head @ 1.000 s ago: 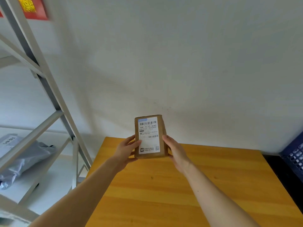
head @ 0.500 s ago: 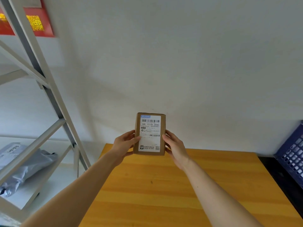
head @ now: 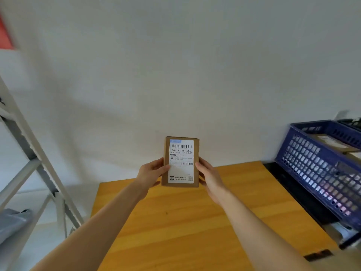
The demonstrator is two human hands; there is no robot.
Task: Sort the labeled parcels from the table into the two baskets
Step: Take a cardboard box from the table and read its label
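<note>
Both hands, left (head: pixel 151 174) and right (head: pixel 209 176), are gripping the parcel (head: pixel 180 162), fingers curled round its sides, reading the label; next it probably needs dropping into the matching basket (head: pixel 312 163).

Parcel (head: pixel 180 162) between left hand (head: pixel 151 173), right hand (head: pixel 209 177)
</note>
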